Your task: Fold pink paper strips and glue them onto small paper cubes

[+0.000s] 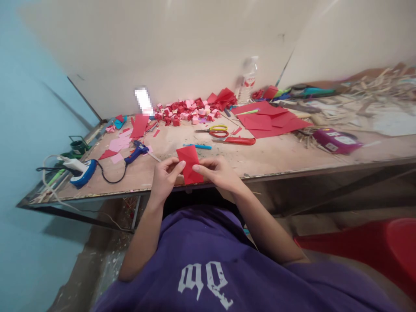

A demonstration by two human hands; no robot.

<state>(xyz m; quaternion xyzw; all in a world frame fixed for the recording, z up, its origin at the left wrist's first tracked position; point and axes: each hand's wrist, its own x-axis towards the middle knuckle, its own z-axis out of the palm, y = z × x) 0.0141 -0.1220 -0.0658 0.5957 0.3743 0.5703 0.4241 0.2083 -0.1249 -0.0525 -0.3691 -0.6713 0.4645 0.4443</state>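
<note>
A small folded piece of red paper (pixel 191 167) is held up over the table's front edge, between both hands. My left hand (pixel 167 175) pinches its left side, thumb on the face toward me. On the opposite side my right hand (pixel 219 172) grips it the same way, with the thumb on top and the fingers behind. Just beyond the paper lies a blue pen-like tool (pixel 197 147). Scissors (pixel 212 131) with yellow and red handles and a red-handled cutter (pixel 234 141) lie farther back.
Many small red and pink folded paper cubes (pixel 186 112) are heaped by the wall. Red sheets (pixel 273 121) lie right of them, near a plastic bottle (pixel 248 80). A blue glue gun (pixel 138 151) and power strip (pixel 83 173) are at left. A purple box (pixel 336 141) sits at right.
</note>
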